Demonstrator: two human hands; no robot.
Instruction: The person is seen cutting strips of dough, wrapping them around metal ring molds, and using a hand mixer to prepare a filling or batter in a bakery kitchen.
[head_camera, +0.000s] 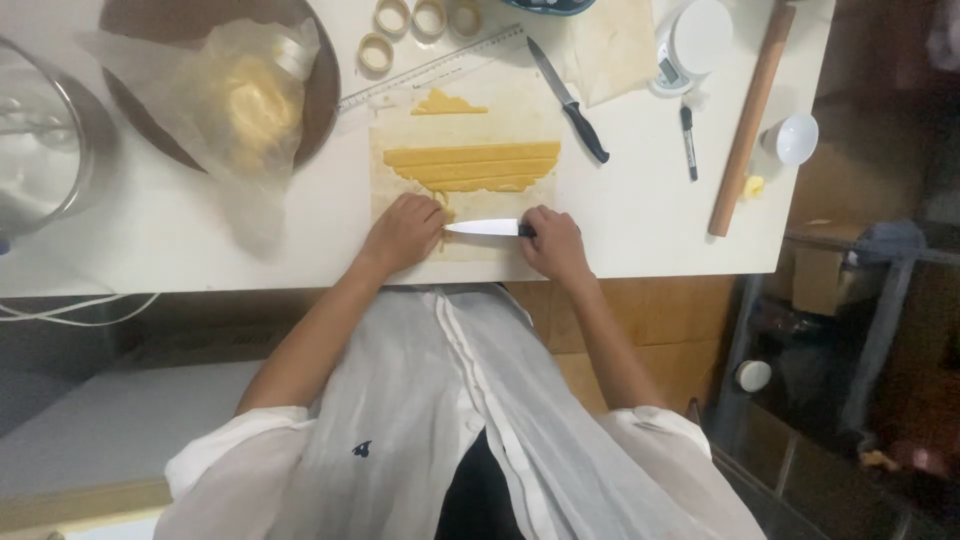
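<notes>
Desk (150, 240): white, carried everything.
Beyond the right hand (556, 243): parchment sheet (470, 130), black-handled knife (568, 100), clear ruler (430, 68), three ring cutters (412, 25).
Right of it: marker (689, 142), rolling pin (750, 120), small white cup (793, 138), scale (690, 45).
Left of the left hand (403, 232): dark round tray (322, 95), steel bowl (40, 140).

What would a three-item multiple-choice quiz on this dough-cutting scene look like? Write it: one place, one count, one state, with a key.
1. Where does the rolling pin lie?
A. right of the dough
B. inside the metal bowl
C. on the floor

2. How many ring cutters sit at the table's far edge?
A. one
B. four
C. seven

3. What is the right hand doing?
A. resting empty
B. gripping the white-bladed knife
C. holding a marker

Key: 1 A, it lies beyond the black-handled knife, right of the yellow dough sheet; 2 B, four rings show; 3 B, fingers wrap its handle while the left hand presses the dough.
</notes>
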